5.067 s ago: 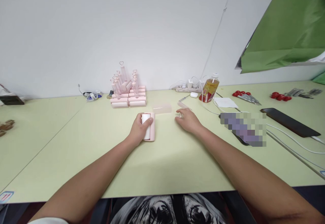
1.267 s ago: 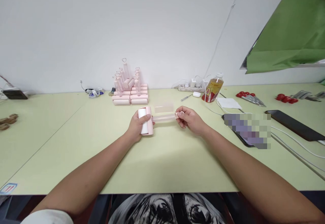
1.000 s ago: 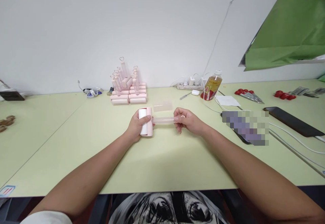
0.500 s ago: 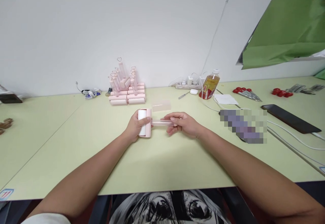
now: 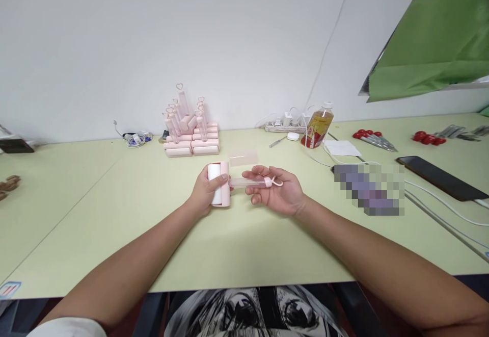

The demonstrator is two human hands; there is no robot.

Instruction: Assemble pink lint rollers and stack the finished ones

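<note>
A lint roller (image 5: 224,189) with a pink head and a white roll is in the grip of my left hand (image 5: 202,191), its thumb pressed on the head near the handle. The clear pinkish handle (image 5: 252,182) points right and ends in a pink loop. My right hand (image 5: 284,191) is around that handle with its palm turned up and fingers apart; it does not close on it, and whether a fingertip touches it I cannot tell. Just behind the roller, a translucent pink cover (image 5: 243,158) lies on the table.
Several pink lint rollers (image 5: 191,143) stand grouped by the wall, handles up. To the right are a drink bottle (image 5: 318,127), a power strip (image 5: 284,127), a screwdriver (image 5: 277,142), white paper (image 5: 343,148), red-handled tools (image 5: 374,138), a phone (image 5: 439,177) and cables.
My right hand has loosened from the handle and turned palm up with its fingers spread, so the loop end now shows. My left hand keeps the roller in nearly the same place.
</note>
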